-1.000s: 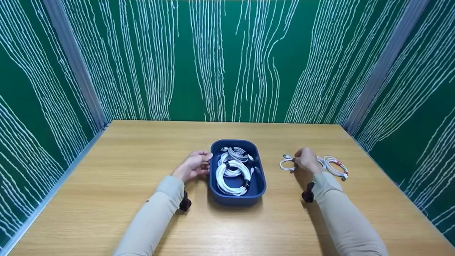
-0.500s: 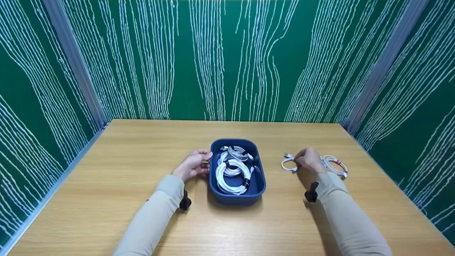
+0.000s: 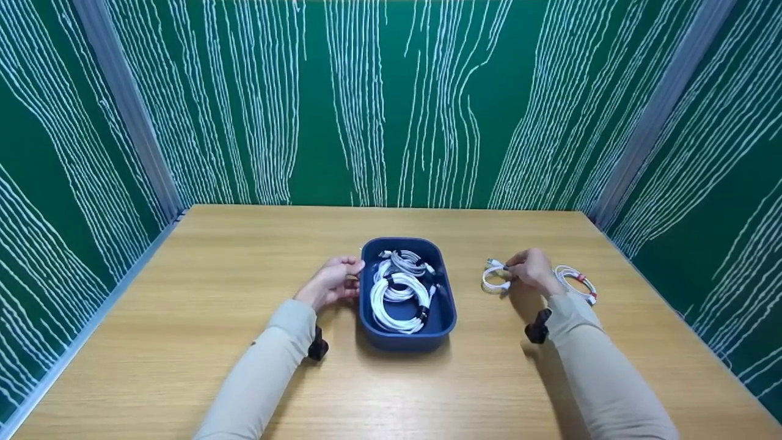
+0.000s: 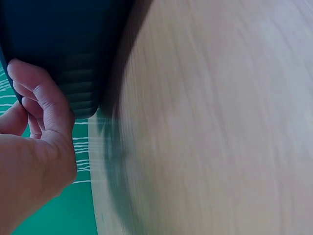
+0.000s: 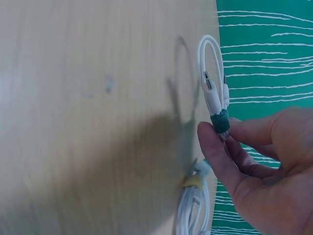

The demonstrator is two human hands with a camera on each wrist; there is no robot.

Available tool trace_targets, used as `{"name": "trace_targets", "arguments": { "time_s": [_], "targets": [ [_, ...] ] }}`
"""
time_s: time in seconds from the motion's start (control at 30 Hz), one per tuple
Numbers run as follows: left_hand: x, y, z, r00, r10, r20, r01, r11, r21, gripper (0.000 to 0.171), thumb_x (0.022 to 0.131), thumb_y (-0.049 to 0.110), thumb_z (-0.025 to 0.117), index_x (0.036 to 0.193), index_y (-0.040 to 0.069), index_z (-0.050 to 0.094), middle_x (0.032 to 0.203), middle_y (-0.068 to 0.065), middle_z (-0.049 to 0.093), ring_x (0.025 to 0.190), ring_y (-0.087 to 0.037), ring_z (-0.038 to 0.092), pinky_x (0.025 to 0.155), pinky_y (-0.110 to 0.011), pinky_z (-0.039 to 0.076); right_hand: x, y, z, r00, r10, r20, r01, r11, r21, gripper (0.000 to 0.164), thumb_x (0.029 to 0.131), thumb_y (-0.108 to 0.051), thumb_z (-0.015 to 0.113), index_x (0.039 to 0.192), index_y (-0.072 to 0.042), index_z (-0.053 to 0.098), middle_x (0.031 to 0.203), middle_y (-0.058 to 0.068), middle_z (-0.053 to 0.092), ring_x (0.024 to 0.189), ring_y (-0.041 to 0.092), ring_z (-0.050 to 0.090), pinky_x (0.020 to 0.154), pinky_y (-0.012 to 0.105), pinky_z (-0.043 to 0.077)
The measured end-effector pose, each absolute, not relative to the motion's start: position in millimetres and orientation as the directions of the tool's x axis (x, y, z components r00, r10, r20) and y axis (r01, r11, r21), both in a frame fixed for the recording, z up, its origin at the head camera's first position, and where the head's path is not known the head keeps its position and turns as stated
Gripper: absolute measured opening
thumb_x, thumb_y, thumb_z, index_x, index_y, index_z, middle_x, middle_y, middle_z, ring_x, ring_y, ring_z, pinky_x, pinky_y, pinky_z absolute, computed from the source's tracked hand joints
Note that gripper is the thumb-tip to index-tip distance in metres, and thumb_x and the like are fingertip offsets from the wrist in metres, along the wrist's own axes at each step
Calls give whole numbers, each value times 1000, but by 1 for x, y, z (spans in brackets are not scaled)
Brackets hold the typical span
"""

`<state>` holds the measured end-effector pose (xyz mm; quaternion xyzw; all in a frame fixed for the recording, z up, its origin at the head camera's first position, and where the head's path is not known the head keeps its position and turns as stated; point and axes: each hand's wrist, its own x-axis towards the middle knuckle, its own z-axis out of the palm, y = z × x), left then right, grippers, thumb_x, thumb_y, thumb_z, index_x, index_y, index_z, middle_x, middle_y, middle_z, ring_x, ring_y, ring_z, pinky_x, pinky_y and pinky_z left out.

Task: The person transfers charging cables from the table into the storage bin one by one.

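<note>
My left hand (image 3: 333,282) grips the left rim of a dark blue plastic box (image 3: 405,343); its thumb and fingers pinch the wall in the left wrist view. Inside the box lie a grey coiled cable (image 3: 408,263) and white coiled cables (image 3: 380,310) bound with black ties. To the right, my right hand (image 3: 531,269) pinches a small white coiled USB cable (image 3: 486,282) at its tie. The tie looks dark green in the right wrist view, where the cable (image 5: 201,56) stands upright, apart from its shadow on the table.
A white coiled cable with red ties (image 3: 591,287) lies on the wooden table (image 3: 183,305) just right of my right hand. Green walls with white wavy lines (image 3: 403,104) enclose the table at the back and both sides.
My right hand has shifted slightly right and up with the small white cable in its fingers, and the loop has tilted. The left hand and the box keep their place.
</note>
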<state>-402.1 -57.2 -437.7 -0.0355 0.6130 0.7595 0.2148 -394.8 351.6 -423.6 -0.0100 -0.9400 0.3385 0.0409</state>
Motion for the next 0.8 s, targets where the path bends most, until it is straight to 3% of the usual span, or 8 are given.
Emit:
{"name": "trace_targets", "arguments": {
  "time_s": [0.33,0.63,0.8],
  "targets": [
    [-403,-57,-439,-904,306,-297,-355,-155,922,5,100,12,50,101,10,46,70,2,52,57,-11,52,54,-23,49,-395,347,-409,-998,36,46,-7,701,-713,20,87,3,58,102,13,66,88,16,72,63,5,60,58,17,48],
    [-401,-58,-438,-900,303,-314,-369,-143,919,5,99,12,51,100,11,46,70,2,53,57,-11,52,53,-23,49,-397,336,-399,-1000,3,-1,2,596,-803,22,90,5,56,107,18,60,74,-1,67,57,5,63,66,28,60],
    [-401,-58,-437,-901,302,-313,-368,-146,918,6,99,12,51,97,12,45,70,2,52,57,-11,52,53,-23,48,-400,328,-394,-1000,-15,-8,-2,565,-825,23,90,6,55,110,20,58,74,-2,65,58,6,62,65,25,59]
  ]
}}
